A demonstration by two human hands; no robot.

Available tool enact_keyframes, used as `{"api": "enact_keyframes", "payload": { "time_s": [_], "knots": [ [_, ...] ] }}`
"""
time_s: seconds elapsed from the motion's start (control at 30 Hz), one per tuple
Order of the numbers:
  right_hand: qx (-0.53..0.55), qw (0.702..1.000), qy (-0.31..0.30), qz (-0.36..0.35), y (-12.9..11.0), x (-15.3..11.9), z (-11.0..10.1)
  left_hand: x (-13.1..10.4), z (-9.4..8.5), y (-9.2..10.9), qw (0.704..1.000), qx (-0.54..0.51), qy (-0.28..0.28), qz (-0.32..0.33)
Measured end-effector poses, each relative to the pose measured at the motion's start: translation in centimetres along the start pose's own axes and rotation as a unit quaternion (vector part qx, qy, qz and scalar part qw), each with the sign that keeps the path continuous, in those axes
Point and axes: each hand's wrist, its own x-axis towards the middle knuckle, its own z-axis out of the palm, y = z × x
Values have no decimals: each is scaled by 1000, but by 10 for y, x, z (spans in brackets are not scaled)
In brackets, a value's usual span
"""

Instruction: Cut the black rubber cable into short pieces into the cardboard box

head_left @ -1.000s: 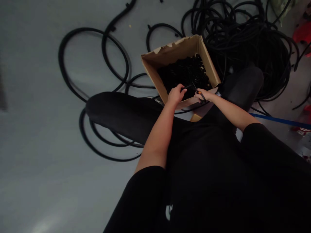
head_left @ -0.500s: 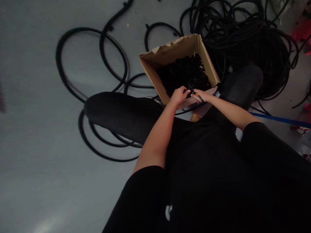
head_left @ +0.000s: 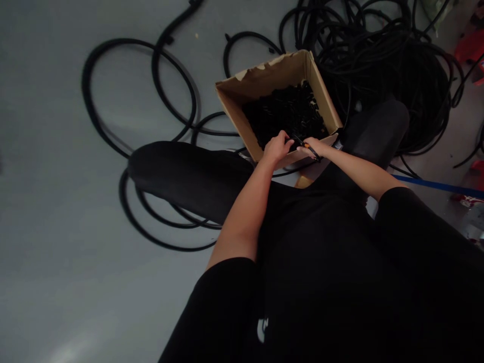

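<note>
Over the near edge of an open cardboard box (head_left: 231, 110), my two hands work close together. My right hand (head_left: 314, 147) is closed around the handles of dark scissors (head_left: 308, 146) with an orange spot near the pivot; the blades point up and left toward the other hand. My left hand (head_left: 278, 147) has its fingers pinched on something dark and small, too dim to name. Inside the box lies a heap of short black pieces (head_left: 283, 111), with a few pale bits among them.
A large tangle of black tubing (head_left: 385, 65) lies right of the box. Loose loops of black hose (head_left: 130, 43) spread over the grey floor (head_left: 49, 242) at left. A blue strap (head_left: 442, 186) and red items (head_left: 471, 48) are at the right. My knees flank the box.
The scissors in my right hand have turned and shifted slightly, and their blades look less spread. My left hand stays at nearly the same spot. The view has shifted a little.
</note>
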Motion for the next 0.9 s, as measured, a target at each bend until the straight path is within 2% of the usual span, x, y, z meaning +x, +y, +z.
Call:
{"api": "enact_keyframes", "payload": {
  "time_s": [0.17,0.33,0.67,0.9],
  "knots": [
    [107,994,-34,0,4,3,7,6,5,-10,999,-17,1,35],
    [166,985,-21,-47,13,14,13,13,8,-17,998,-38,2,49],
    [88,995,-3,-41,16,15,9,14,8,-13,997,-35,-25,58],
    [-22,995,71,-60,4,6,-1,12,1,-10,999,-6,-11,30]
  ]
}}
